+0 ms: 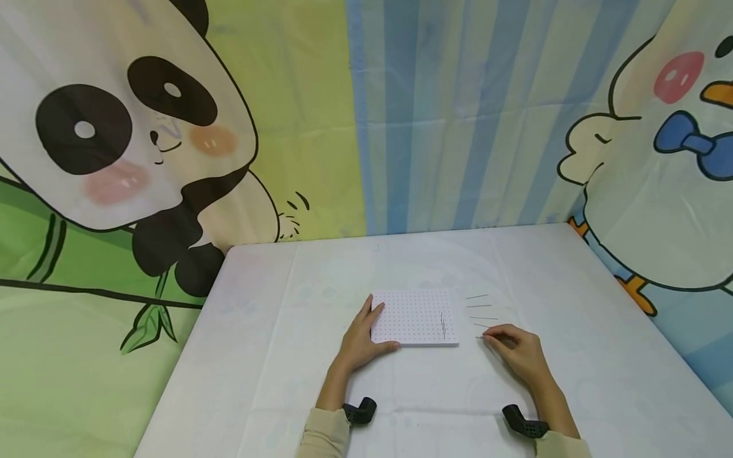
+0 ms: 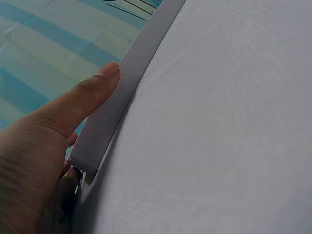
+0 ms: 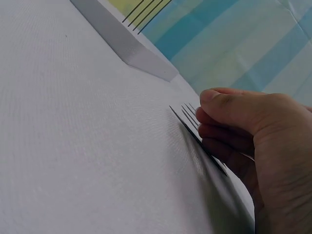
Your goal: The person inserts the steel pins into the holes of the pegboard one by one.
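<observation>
A white board with rows of small holes (image 1: 409,315) lies on the table. My left hand (image 1: 359,337) holds it by its left end, the thumb (image 2: 100,85) against the front side and the other fingers spread along the left edge. Several thin dark needles stand upright near its right side (image 3: 146,14). Right of the board, several more needles (image 1: 483,317) lie in a loose column. My right hand (image 1: 518,353) is at the nearest needle (image 3: 197,139), fingers bent loosely toward the thumb. In the right wrist view that needle passes in front of the fingers, not visibly between thumb and index finger.
A white cloth covers the table (image 1: 275,381). Behind it hangs a curtain (image 1: 435,114) with stripes and cartoon animals. A black wrist camera (image 1: 359,411) sits on the left wrist, another black wrist camera (image 1: 523,423) on the right.
</observation>
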`<state>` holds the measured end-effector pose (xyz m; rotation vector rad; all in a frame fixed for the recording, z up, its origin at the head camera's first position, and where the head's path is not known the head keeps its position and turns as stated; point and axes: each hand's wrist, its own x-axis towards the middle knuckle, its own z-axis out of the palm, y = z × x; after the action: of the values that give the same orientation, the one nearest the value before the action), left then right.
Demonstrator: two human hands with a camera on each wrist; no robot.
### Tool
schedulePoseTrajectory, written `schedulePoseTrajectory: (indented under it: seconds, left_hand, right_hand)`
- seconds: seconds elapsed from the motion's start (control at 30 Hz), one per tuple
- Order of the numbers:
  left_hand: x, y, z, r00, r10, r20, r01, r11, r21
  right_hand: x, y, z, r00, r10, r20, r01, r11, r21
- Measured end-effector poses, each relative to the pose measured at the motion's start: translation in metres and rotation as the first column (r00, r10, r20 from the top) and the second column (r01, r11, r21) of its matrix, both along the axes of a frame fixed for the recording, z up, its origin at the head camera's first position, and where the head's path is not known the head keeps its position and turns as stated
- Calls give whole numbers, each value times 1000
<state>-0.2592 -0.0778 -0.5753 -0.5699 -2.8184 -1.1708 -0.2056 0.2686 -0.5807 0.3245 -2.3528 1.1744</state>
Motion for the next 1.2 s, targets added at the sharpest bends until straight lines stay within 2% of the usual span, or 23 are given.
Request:
schedulePoseTrajectory:
  seconds: [0.27,0.43,0.7,0.9,1.2]
  left_hand:
    - [0,0,-1,1000,4,-29,-4,1000,7]
    - [-1,-1,-1,1000,3,-20,-3,1000,-3]
    - [-3,-1,2,1000,6,3,-6,1000,-24]
    - [-1,-1,1,1000,9,19,-9,1000,-10]
    - [-1,0,0,1000,4,2,-4,1000,-2]
  right_hand:
    - [0,0,2,1000,-4,-9,4,1000,8]
    - [0,-1,4,1000,4,-19,-4,1000,11]
    - [-3,-4,5,993,64,-98,-59,997,53]
    - [-2,0,1,996,43,-74,-40,998,40]
    - [1,4,-1,1000,3,-27,-2,1000,22]
